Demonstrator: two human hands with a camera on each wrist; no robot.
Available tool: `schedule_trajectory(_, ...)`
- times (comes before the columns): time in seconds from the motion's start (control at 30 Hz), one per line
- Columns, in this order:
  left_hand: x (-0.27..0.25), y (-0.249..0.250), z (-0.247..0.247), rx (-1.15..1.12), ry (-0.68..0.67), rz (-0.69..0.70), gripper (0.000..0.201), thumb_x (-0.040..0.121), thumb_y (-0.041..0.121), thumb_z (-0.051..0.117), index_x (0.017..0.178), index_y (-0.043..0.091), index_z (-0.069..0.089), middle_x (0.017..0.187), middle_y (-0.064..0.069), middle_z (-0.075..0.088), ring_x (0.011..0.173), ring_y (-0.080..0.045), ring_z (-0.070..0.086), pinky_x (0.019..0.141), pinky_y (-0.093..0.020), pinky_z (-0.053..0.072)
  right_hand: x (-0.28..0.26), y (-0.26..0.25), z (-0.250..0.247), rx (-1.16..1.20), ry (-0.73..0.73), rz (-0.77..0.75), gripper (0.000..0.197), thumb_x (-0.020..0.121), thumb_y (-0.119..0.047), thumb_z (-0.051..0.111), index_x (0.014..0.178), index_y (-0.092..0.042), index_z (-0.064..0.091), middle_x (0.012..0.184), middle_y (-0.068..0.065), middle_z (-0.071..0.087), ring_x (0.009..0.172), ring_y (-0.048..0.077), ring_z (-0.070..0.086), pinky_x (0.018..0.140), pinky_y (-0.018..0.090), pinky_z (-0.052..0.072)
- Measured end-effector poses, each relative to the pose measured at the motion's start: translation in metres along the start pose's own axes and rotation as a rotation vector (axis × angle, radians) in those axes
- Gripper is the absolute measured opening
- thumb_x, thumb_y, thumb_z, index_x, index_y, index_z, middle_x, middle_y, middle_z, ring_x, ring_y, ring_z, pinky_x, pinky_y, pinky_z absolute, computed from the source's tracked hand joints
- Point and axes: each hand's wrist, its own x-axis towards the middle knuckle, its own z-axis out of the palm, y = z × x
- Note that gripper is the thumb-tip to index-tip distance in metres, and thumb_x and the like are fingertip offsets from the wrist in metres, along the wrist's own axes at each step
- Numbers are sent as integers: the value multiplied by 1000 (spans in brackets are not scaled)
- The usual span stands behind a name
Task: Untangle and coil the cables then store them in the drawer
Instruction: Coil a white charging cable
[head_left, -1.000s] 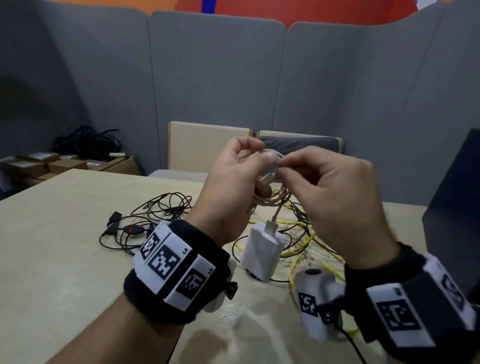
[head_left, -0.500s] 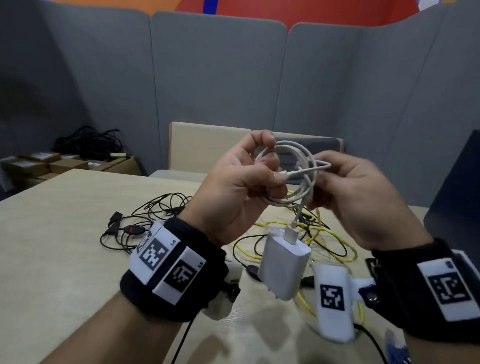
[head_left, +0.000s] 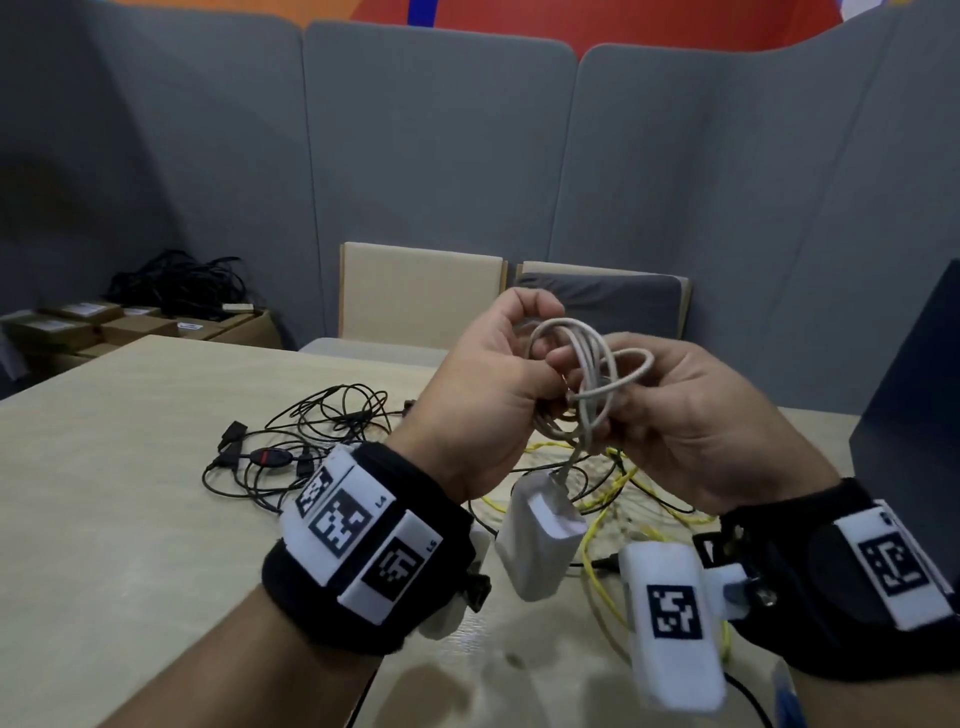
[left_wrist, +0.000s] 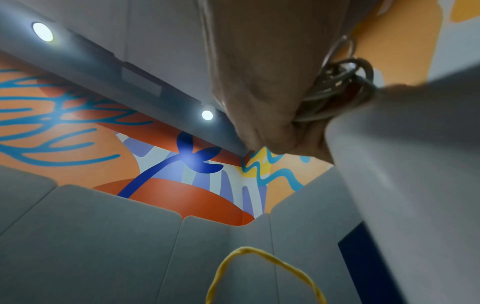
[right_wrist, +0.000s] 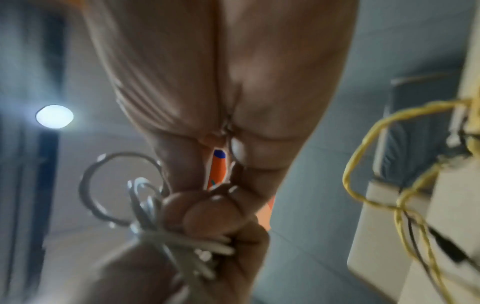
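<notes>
Left hand (head_left: 488, 395) and right hand (head_left: 696, 415) both gripping a coiled white cable (head_left: 587, 374) above the tabletop (head_left: 104, 493), white charger (head_left: 540, 535) dangling below, yellow cable (head_left: 613, 499) and black cables (head_left: 311, 431) lying underneath

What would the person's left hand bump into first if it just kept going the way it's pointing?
Most likely the right hand: the left hand points right and slightly away, and both already grip the same white cable coil between them. Depth is hard to judge, but nothing else lies in between.

A smooth, slightly glossy plastic sheath was seen on the white cable (head_left: 589, 364); the charger block (head_left: 537, 540) looked matt plastic, the table (head_left: 119, 493) pale wood-grain, the wall panels (head_left: 436, 171) felted cloth.
</notes>
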Motion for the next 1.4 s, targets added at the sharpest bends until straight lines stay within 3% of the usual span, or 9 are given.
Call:
schedule_trajectory(0.1, -1, -1, 4, 50, 68, -7, 44, 81, -29, 32, 92, 11, 45, 67, -6, 53, 57, -17, 51, 56, -35, 38, 2, 3, 3, -179, 29, -59, 15, 67, -17, 78, 82, -19, 77, 78, 7, 69, 68, 20, 63, 58, 25, 54)
schedule_trajectory(0.17, -1, 0, 6, 77, 92, -8, 38, 85, -24, 35, 95, 11, 45, 65, -3, 58, 54, -14, 56, 52, -30, 44, 3, 5, 4, -282, 74, -72, 8, 77, -14, 71, 85, -16, 72, 76, 4, 70, 68, 18, 67, 59, 26, 55)
schedule_trajectory(0.27, -2, -1, 7, 117, 139, 3, 38, 87, -23, 40, 102, 12, 43, 70, -3, 60, 53, -8, 59, 48, -21, 48, 4, 7, 5, -380, 96, -2, 21, 91, 1, 55, 96, -14, 69, 82, 5, 72, 74, 18, 70, 64, 27, 56)
schedule_trajectory(0.47, 1, -5, 4, 150, 243, 34, 50, 83, -18, 55, 111, 22, 42, 77, 1, 44, 72, -12, 51, 58, -25, 48, 4, 9, 6, -378, 77, 23, 15, 79, -20, 59, 88, -21, 71, 77, -3, 72, 76, 14, 71, 71, 34, 56)
schedule_trajectory(0.7, 2, -6, 4, 132, 250, 65, 62, 76, -22, 59, 109, 27, 42, 83, -1, 39, 65, -8, 44, 48, -19, 46, 4, 6, 4, -420, 87, 77, 27, 94, 1, 52, 87, -17, 71, 78, 3, 74, 78, 18, 72, 74, 28, 58)
schedule_trajectory(0.8, 1, -7, 5, 145, 252, 65, 63, 76, -21, 59, 114, 26, 41, 84, 0, 41, 68, -8, 46, 47, -18, 46, 3, 4, 5, -446, 87, 92, 25, 95, -1, 51, 88, -16, 70, 77, 2, 74, 79, 17, 72, 76, 30, 59)
schedule_trajectory(1.03, 2, -4, 4, 170, 272, 102, 68, 72, -30, 44, 110, 28, 42, 78, 1, 42, 64, -6, 45, 51, -22, 42, 3, 5, 4, -466, 40, 94, 28, 95, 0, 51, 88, -19, 71, 81, 1, 73, 76, 18, 69, 72, 28, 57)
schedule_trajectory(1.17, 2, -1, 4, 133, 238, 111, 67, 74, -32, 39, 112, 24, 41, 53, 13, 55, 48, 0, 52, 47, -20, 43, 2, 5, 4, -387, 7, 59, 26, 94, 7, 50, 96, -13, 67, 85, 3, 71, 76, 16, 67, 66, 23, 54)
schedule_trajectory(1.4, 1, 1, 2, 119, 252, 92, 58, 80, -28, 37, 108, 22, 44, 72, 0, 46, 56, -8, 48, 48, -23, 43, 3, 7, 2, -422, 15, -2, 11, 78, -22, 65, 84, -20, 75, 76, 0, 65, 69, 17, 60, 69, 31, 52)
